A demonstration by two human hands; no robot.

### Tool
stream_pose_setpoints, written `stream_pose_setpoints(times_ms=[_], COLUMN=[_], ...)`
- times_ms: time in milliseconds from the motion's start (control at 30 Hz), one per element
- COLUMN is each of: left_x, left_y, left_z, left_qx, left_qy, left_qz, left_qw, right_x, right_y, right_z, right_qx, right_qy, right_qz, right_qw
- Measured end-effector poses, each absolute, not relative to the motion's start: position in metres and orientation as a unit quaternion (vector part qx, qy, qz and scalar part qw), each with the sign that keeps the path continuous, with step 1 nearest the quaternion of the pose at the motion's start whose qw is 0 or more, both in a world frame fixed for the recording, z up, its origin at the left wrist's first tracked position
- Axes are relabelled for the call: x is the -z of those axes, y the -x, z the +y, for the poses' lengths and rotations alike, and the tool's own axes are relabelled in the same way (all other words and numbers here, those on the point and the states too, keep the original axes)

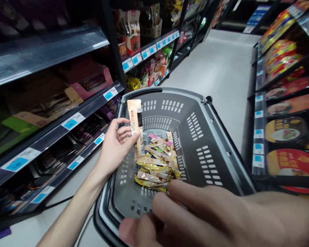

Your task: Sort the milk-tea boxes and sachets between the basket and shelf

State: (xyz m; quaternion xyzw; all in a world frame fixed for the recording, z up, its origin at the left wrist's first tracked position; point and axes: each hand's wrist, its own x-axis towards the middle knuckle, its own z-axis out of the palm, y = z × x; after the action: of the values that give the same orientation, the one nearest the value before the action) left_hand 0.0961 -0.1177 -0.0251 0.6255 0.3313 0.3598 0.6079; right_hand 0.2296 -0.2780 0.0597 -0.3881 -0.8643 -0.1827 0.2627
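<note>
My left hand (121, 142) is closed around a long, narrow beige snack packet (135, 118), thumb in front and fingers behind. The packet stands nearly upright at the left side of a grey shopping basket (195, 161). Inside the basket lies a pile of snack packets (158, 164), beige and yellow, with a few pink pieces at the far end. Close to the camera, my right hand (195, 212) hangs over the near right part of the basket. Its fingers are loosely bent and apart, with nothing visible in them.
Shelves with price tags (73, 120) and open snack boxes (92, 80) run along the left. On the right, another shelf holds red and yellow bags (282, 56) and round-lidded packages (285, 130). A pale floor aisle (211, 65) leads away ahead.
</note>
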Motion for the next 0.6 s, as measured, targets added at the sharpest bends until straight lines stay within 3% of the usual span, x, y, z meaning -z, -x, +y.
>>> stream_pose_setpoints(times_ms=[167, 267, 333, 467, 533, 600], left_x=[0.026, 0.025, 0.025, 0.028, 0.03, 0.03], left_y=[-0.097, -0.099, -0.1, -0.099, -0.097, -0.095], left_z=[-0.119, -0.122, -0.123, -0.122, -0.12, -0.118], left_qx=[-0.358, -0.356, -0.36, -0.381, -0.387, -0.376], left_qy=[-0.618, -0.615, -0.614, -0.611, -0.611, -0.614], left_qz=[0.318, 0.323, 0.328, 0.31, 0.302, 0.299], left_qw=[0.624, 0.625, 0.621, 0.621, 0.621, 0.626], right_x=[-0.053, -0.057, -0.056, -0.03, -0.009, 0.009], right_y=[-0.225, -0.225, -0.229, -0.248, -0.261, -0.274], right_z=[-0.293, -0.296, -0.291, -0.253, -0.228, -0.207], right_qx=[0.216, 0.22, 0.185, 0.075, -0.027, -0.203], right_qy=[0.51, 0.482, 0.437, 0.368, 0.46, 0.552], right_qz=[-0.784, -0.792, -0.836, -0.908, -0.876, -0.793], right_qw=[0.28, 0.304, 0.275, 0.186, 0.142, 0.161])
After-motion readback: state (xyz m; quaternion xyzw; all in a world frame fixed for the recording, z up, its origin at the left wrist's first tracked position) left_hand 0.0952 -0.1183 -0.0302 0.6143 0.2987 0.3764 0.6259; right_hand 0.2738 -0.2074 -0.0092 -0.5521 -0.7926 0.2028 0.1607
